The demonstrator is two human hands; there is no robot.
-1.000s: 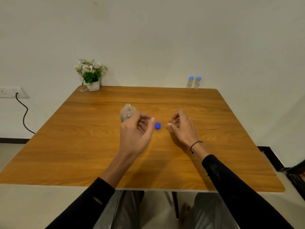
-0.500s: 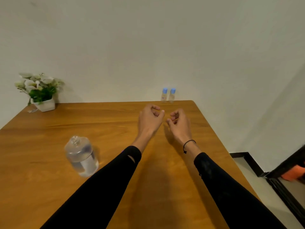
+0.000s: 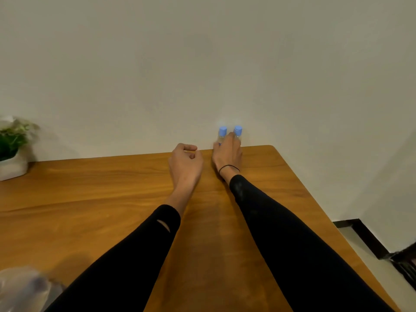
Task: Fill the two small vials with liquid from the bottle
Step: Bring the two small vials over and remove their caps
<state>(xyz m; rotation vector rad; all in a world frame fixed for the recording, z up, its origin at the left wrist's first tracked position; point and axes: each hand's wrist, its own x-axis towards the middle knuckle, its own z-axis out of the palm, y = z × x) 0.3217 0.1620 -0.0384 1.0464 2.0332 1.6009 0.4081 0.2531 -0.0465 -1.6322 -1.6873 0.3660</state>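
Two small clear vials with light blue caps stand side by side at the table's far edge, against the wall: the left vial [image 3: 222, 132] and the right vial [image 3: 238, 131]. My right hand [image 3: 227, 155] is stretched out to them, fingers wrapped around their lower bodies, so only the caps and necks show. Just left of it, my left hand [image 3: 185, 164] hovers over the table, loosely curled and holding nothing. The clear bottle [image 3: 24, 289] is a blurred shape at the bottom left corner. Its blue cap is out of view.
The wooden table [image 3: 90, 199] ends at the wall behind the vials, and its right edge runs close to my right arm. A small potted plant [image 3: 12, 149] in a white pot stands at the far left. Floor and a dark object lie beyond the right edge.
Both hands moved forward from the table's middle toward the far edge. My right hand reached the vials and closed around them. The view shifted, leaving the bottle at the bottom left.
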